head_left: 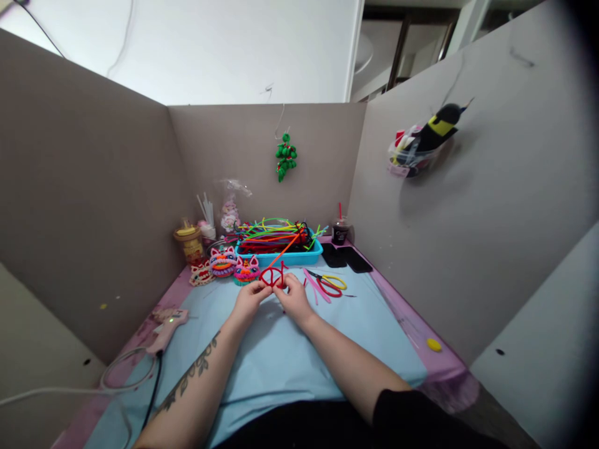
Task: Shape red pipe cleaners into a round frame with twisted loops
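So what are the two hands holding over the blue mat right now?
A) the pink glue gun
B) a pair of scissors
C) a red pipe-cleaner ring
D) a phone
C: both the left hand and the right hand pinch the red pipe-cleaner ring, while the scissors and the glue gun lie untouched on the mat.

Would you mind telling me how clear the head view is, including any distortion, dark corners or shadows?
The head view is wide-angle: the partition walls bow outward and the right edge darkens to black. Lighting is soft and even, with a faint shadow beside the hanging cup. The left hand and right hand on the red pipe-cleaner ring are small but reasonably sharp.
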